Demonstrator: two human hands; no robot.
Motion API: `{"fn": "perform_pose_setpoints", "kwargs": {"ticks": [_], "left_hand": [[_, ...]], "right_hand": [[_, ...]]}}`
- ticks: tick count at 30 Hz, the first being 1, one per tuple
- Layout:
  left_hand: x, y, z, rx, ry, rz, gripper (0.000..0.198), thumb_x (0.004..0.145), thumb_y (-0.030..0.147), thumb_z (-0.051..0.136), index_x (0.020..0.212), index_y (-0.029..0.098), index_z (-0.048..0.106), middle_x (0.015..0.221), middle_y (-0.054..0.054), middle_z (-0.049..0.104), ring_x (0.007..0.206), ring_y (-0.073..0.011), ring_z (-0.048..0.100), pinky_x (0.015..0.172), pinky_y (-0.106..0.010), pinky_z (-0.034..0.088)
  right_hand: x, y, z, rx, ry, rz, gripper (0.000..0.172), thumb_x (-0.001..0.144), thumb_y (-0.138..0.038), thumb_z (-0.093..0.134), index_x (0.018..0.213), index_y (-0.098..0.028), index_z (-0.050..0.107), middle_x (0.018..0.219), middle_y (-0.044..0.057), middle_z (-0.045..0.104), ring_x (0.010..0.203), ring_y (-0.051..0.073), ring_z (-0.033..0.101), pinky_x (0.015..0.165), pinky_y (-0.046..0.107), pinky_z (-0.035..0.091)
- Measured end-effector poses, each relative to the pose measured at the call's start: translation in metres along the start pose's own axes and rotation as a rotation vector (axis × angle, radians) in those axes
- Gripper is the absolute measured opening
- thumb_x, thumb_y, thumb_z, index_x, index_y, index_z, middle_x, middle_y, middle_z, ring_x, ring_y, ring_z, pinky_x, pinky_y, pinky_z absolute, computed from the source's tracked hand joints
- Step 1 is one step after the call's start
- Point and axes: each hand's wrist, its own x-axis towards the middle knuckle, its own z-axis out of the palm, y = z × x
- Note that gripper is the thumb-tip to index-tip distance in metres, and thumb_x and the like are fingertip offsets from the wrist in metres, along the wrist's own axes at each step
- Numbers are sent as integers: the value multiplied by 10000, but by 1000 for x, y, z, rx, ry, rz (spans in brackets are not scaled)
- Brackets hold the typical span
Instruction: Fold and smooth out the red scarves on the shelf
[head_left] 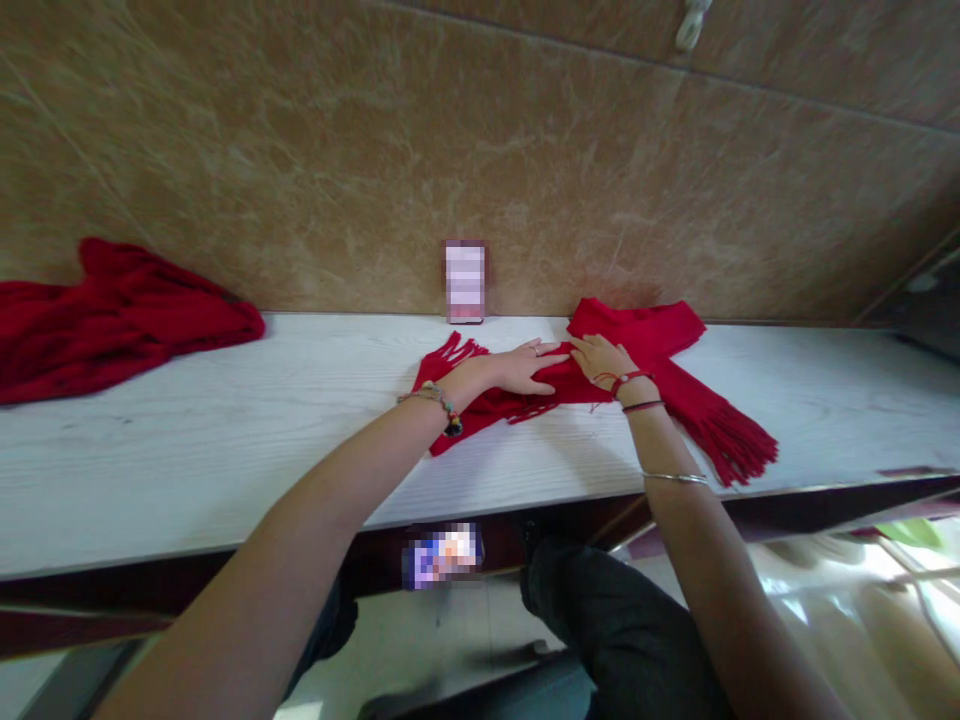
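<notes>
Both arms bare, reaching forward and converging; left arm (315,510) slants to the right, right arm (697,540) slants to the left. Left hand (525,368) palm down, fingers extended, thumb apart; right hand (602,362) palm down, fingers pointing left, fingertips right beside the left's.

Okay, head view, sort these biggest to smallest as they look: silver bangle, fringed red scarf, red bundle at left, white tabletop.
1. White tabletop
2. Fringed red scarf and red bundle: unsure which is larger; scarf partly covered, bundle cut off
3. Silver bangle
</notes>
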Motion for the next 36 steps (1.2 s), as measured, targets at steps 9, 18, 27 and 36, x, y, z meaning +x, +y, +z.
{"fn": "perform_pose_setpoints", "kwargs": {"ticks": [9,18,27,36], "left_hand": [[-6,10,6,-103,127,11,596,848,467,529,1379,222,409,1470,-87,339,1305,-219,345,1087,-340,239],[-16,17,3,-208,86,79,694,846,536,499,1443,250,290,1553,-68,129,1391,-235,200,1126,-347,167],[-58,16,-4,-92,-2,-15,877,798,548,546,1486,234,102,1564,-88,16,1421,-238,116,1136,-358,139],[-157,-40,8,-298,268,-404,783,863,632,266,1474,152,163,1542,-114,167,1400,-251,190,1126,-377,173]], "right_hand": [[-4,43,5,-60,-55,43,499,889,-148,318,1372,-70,413,1297,172,552,1212,237,506,999,380,414],[-8,19,-2,-41,143,-220,441,895,-160,329,1292,-67,498,1331,173,520,1258,245,457,1018,425,400],[-24,12,12,-81,46,-192,440,934,-219,286,1302,-83,484,1367,163,486,1267,270,442,1029,470,368],[-29,-29,-3,-34,40,-323,479,952,-327,243,1392,-218,399,1444,108,402,1340,287,333,1010,604,324]]}}
